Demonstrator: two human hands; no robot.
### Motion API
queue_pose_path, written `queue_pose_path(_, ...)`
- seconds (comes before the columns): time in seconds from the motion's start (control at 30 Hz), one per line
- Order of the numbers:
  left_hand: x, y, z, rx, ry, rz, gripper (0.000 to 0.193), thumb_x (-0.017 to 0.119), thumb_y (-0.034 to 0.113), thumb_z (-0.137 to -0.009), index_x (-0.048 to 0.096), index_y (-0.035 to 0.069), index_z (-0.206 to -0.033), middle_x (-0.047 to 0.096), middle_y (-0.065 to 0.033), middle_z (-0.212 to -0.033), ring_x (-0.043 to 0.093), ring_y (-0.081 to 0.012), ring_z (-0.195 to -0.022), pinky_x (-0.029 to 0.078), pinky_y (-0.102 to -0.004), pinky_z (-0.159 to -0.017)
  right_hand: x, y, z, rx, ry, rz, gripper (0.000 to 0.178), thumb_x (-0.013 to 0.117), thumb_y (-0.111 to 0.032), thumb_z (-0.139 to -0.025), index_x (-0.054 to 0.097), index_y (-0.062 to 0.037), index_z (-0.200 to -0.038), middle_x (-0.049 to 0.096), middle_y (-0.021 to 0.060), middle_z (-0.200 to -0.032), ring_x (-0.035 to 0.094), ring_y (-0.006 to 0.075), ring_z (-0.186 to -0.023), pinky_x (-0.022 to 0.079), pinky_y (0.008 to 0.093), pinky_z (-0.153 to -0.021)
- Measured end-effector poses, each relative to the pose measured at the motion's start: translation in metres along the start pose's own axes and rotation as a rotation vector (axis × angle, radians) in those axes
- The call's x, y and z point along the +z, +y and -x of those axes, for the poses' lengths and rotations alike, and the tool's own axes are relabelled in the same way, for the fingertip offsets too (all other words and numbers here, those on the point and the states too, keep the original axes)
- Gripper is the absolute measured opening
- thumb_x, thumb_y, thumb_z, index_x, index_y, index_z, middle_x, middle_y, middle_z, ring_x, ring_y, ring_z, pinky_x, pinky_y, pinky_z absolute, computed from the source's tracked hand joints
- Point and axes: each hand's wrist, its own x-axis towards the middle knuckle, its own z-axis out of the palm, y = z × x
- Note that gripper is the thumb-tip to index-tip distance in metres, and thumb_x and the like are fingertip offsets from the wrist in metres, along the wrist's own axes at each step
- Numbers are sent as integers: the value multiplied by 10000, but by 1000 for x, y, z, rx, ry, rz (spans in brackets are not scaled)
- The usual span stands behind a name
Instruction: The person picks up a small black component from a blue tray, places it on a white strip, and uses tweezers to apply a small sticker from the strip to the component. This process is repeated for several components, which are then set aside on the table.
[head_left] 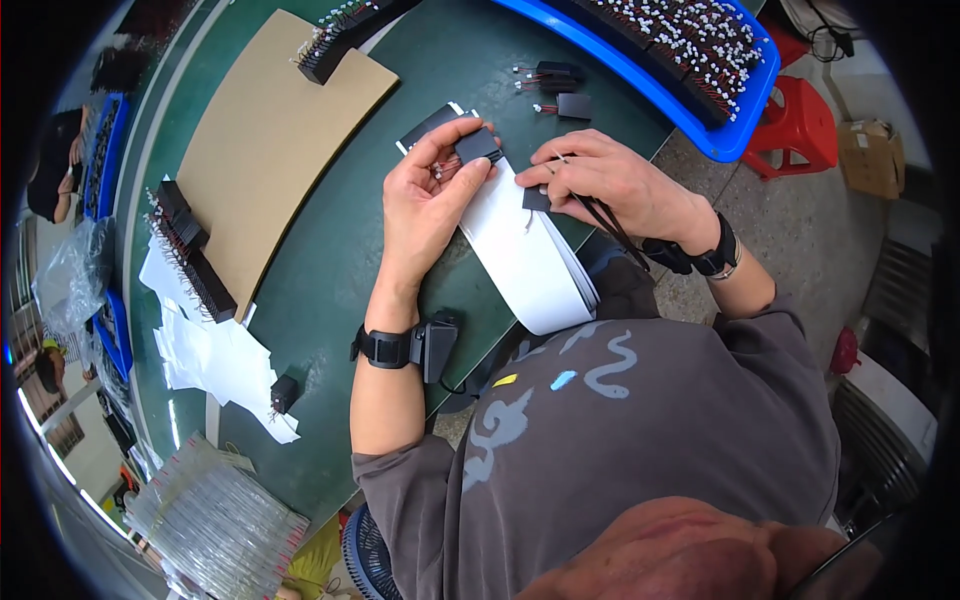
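Note:
My left hand is closed round a small black block with thin red and white leads beside its fingers. Just to the right, my right hand pinches a flat black square at its fingertips. Thin dark strips trail below that palm; I cannot make out whether they are a tool or loose strips. Under both hands a long white paper strip runs from the green table over its edge toward my lap. A dark flat piece lies on the strip's far end, partly behind my left hand.
Loose wired black blocks lie beyond my hands. A blue tray full of them stands far right. Rows of blocks edge a brown board. White papers, stacked clear tubes and a red stool surround.

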Motion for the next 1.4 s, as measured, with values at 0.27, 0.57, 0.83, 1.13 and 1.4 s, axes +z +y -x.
queue_pose_path(0.27,0,0,-2,0,3,5,380,657,-23,-932,585,-48,-1305,671,-121,-1209,667,-149,-1052,556,-270,-935,-6,6,-3,270,355,151,169,719,28,-855,564,-24,-895,726,130,-999,697,286,-850,542,354,-728)
queue_pose_path(0.57,0,1,-3,7,10,22,386,658,-30,-929,583,-51,-1307,666,-119,-1220,666,-150,-1055,559,-269,-930,1,-3,-10,385,575,353,183,736,-34,-864,553,-24,-877,725,150,-1059,699,299,-900,541,368,-785)
queue_pose_path(0.83,-12,8,-9,146,227,139,425,681,-39,-907,577,-58,-1319,664,-117,-1230,673,-143,-1017,558,-260,-913,25,-32,-5,-2,-27,-28,328,806,-285,-808,559,-78,-868,704,84,-1222,609,319,-1173,465,462,-985)
queue_pose_path(1.13,-15,4,-5,9,157,-67,415,688,1,-917,600,-38,-1320,693,-98,-1153,676,-122,-993,549,-247,-899,20,-27,-6,20,-4,-151,304,680,-358,-951,586,-69,-948,701,80,-1179,625,278,-1090,480,403,-954)
queue_pose_path(1.4,-19,-5,-10,128,197,-225,392,696,26,-908,631,-11,-1293,699,-45,-1026,663,-79,-900,536,-215,-816,10,-35,-2,530,312,-331,185,639,-211,-993,592,-51,-912,558,38,-670,542,146,-577,444,260,-572)
